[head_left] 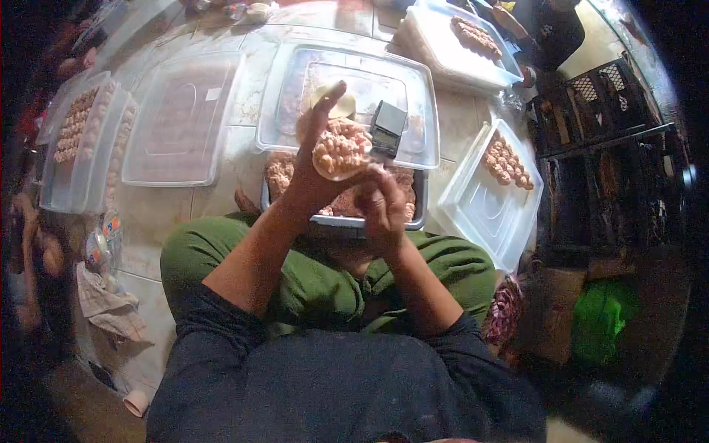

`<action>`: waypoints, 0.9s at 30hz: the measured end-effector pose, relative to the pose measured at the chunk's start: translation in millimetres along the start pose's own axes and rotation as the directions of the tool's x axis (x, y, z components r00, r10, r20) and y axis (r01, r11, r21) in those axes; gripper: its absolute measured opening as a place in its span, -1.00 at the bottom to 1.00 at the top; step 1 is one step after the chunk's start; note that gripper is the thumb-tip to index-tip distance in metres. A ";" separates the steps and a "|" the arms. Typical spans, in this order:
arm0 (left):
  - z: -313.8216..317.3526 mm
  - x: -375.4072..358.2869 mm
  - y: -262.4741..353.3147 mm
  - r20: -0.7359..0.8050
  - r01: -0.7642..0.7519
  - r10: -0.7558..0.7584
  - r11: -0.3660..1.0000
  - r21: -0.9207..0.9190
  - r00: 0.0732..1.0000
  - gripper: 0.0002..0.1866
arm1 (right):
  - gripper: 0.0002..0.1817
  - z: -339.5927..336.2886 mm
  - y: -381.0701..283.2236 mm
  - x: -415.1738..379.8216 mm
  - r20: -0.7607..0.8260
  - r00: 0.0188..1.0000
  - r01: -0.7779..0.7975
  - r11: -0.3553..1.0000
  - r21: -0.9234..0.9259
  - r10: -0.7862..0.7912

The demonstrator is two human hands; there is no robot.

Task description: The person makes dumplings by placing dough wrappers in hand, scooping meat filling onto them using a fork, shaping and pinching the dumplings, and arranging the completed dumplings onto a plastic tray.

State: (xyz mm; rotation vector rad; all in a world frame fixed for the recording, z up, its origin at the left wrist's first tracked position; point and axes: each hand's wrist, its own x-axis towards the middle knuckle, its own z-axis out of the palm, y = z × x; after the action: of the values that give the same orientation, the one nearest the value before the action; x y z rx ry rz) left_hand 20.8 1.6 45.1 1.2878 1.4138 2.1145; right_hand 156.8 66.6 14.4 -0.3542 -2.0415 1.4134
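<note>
My left hand (309, 166) holds a pale round disc heaped with lumpy pink minced meat (342, 150), its thumb raised along the left side. Close to the disc's lower right edge is my right hand (384, 203), fingers curled and slightly blurred; what they hold, if anything, is hard to see. Below both hands sits a grey tub (419, 210) of minced meat (399, 184). Just beyond, a small digital scale (389, 124) rests on a clear plastic lid (288, 66), beside another pale round piece (341, 103) partly hidden by my left hand.
Plastic boxes with rows of meat lumps stand at left (77, 177), far right (425, 44) and right (480, 214). Another lid (177, 125) lies on the tiled floor. Black crates (598, 125) and a green bag (602, 314) are at right. Another person's arm (509, 22) shows beyond.
</note>
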 end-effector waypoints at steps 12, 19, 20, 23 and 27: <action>11.4 -9.3 -1.0 -0.254 0.059 -0.055 0.998 0.010 0.966 0.23 | -0.63 7.4 -11.9 1.0 0.105 0.977 -0.190 0.982 0.017 0.187; 22.6 -11.2 -5.8 -0.122 -0.181 0.295 0.812 0.555 0.948 0.08 | -0.57 0.7 -12.9 17.1 0.044 0.965 -0.255 0.966 -0.051 0.257; 26.6 -14.0 -0.6 -0.124 -0.138 0.247 0.817 0.559 0.961 0.02 | -0.58 -3.4 -6.7 20.4 0.009 0.980 -0.201 0.979 0.030 0.201; 25.4 -11.1 5.9 -0.165 -0.052 0.107 0.950 0.309 0.980 0.09 | -0.68 -8.8 -18.4 24.7 -0.056 0.980 -0.148 0.881 0.450 0.193; 16.6 -4.8 18.5 -0.134 -0.134 0.154 0.980 0.147 0.979 0.13 | -0.68 -35.7 -15.3 28.1 0.249 0.963 -0.085 0.992 -0.097 0.107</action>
State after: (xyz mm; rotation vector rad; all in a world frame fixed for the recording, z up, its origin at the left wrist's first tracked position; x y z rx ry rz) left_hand 40.9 -0.5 60.3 1.3482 1.5957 2.2815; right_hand 159.5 102.4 46.2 -0.3261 -2.3242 1.4977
